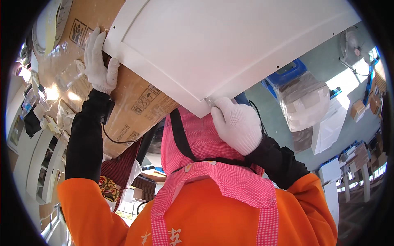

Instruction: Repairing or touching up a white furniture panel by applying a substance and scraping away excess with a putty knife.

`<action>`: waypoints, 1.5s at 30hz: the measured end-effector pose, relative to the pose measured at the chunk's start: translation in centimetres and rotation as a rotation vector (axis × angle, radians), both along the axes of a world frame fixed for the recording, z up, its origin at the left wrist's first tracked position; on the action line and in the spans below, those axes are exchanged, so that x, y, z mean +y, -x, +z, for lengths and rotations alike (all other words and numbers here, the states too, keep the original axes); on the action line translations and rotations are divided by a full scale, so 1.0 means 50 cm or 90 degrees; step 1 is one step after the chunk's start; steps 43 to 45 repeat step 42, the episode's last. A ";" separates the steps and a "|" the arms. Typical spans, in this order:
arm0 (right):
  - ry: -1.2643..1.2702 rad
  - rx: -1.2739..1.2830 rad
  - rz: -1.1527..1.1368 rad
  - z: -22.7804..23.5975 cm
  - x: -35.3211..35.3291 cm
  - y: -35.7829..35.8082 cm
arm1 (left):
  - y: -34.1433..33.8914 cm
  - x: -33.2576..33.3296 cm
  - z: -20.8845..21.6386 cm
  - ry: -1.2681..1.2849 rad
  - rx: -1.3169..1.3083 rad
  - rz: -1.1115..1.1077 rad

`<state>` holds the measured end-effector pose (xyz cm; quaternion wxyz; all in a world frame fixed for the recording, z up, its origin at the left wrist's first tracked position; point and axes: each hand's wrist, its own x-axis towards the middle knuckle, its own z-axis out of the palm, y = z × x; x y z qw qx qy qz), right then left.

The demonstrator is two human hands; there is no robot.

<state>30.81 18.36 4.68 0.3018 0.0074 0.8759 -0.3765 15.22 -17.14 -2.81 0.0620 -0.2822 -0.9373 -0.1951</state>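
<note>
A large white panel (pixel 230 45) with a raised border and small dark holes lies in front of me, one corner pointing towards my body. My left hand (pixel 99 65), in a white knit glove, is at the panel's left edge over brown cardboard, its fingers stretched out and the thumb apart. My right hand (pixel 237 125), gloved alike, is closed at the near corner. Its fingertips pinch a small greyish, see-through thing (pixel 210 101) against the panel's border; its kind cannot be made out. The palm sides of both hands are hidden.
Under the panel lies a cardboard sheet (pixel 135 110) with printed marks and shiny tape. To the right, a plastic-wrapped bundle (pixel 305 100) is beside a blue frame (pixel 287 74) on the greenish floor. A fan (pixel 353 45) stands at far right. A dark cable (pixel 119 141) hangs from my left wrist.
</note>
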 end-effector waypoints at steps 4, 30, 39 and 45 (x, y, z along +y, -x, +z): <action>-0.038 -0.055 0.033 0.007 -0.024 0.021 | -0.006 0.003 0.005 0.029 -0.016 0.027; 0.015 -0.383 -0.083 0.028 -0.114 0.142 | 0.003 0.001 0.026 0.036 -0.187 0.065; -0.057 -0.383 -0.011 0.020 -0.124 0.169 | 0.007 0.004 0.023 -0.002 -0.180 0.081; -0.055 -0.357 0.019 0.019 -0.125 0.184 | 0.007 0.002 0.025 0.012 -0.185 0.088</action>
